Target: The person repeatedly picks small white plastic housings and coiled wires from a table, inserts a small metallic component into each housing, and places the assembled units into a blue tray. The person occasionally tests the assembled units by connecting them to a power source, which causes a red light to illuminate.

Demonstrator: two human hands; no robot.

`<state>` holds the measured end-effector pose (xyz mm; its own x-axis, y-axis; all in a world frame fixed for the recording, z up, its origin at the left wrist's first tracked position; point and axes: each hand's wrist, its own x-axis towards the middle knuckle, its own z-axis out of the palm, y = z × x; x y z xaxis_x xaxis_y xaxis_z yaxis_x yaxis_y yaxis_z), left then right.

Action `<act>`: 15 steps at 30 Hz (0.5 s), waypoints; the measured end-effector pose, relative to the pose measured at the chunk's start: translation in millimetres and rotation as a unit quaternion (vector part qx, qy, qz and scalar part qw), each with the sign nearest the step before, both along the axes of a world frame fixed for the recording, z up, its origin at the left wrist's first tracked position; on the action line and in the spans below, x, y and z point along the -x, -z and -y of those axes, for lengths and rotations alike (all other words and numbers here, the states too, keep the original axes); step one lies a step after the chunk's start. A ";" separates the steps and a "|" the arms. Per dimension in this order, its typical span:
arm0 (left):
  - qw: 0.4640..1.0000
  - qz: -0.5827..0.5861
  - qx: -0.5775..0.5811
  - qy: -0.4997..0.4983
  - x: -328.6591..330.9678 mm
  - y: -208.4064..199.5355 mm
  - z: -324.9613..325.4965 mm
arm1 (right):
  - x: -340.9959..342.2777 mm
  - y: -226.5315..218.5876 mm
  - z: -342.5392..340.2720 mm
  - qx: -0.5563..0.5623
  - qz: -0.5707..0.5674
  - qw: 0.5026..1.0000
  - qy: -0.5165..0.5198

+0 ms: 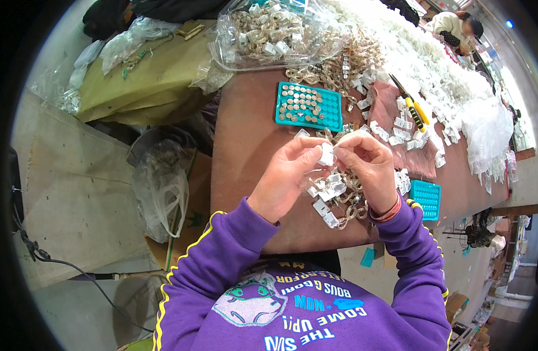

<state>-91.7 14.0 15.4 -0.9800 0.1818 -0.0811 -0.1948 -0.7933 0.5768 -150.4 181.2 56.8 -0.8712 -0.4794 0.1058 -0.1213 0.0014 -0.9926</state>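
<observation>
Over the brown table (245, 128), my left hand (283, 175) pinches a small white plastic case (326, 154) between thumb and fingers. My right hand (368, 167) is closed beside it, thumb and fingertips pressed together at the case's right edge. What the right fingertips hold, if anything, is too small to make out. Under and between my hands lies a pile of similar white cases (330, 190) with coiled, pale translucent wires (354, 193). Just beyond my hands sits a teal tray (333, 111) holding many round silver discs, mostly toward its left side.
A yellow-and-black-handled tool (418, 114) lies on a reddish cloth (383, 108) among white cases. Another teal tray (426, 200) rests at the right table edge. A clear bag (222, 50) of wired cases and a large white heap (438, 70) fill the back. Another person (456, 29) sits far right.
</observation>
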 end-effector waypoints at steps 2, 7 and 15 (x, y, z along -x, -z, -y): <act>1.000 -0.008 0.006 -0.002 0.0 1.0 -0.9 | -1.7 2.5 -0.2 -0.015 -0.071 0.997 0.017; 0.999 -0.006 0.037 -0.010 1.5 3.4 -2.7 | -1.5 7.2 -2.3 -0.071 -0.164 0.984 0.023; 0.997 -0.014 0.070 -0.026 1.5 0.8 -0.3 | -3.9 4.5 -1.4 -0.028 -0.064 0.997 0.025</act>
<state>-93.1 14.3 14.6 -0.9900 0.1197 -0.0743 -0.1378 -0.7139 0.6866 -146.5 182.6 52.3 -0.8749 -0.4443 0.1925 -0.2463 0.0659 -0.9670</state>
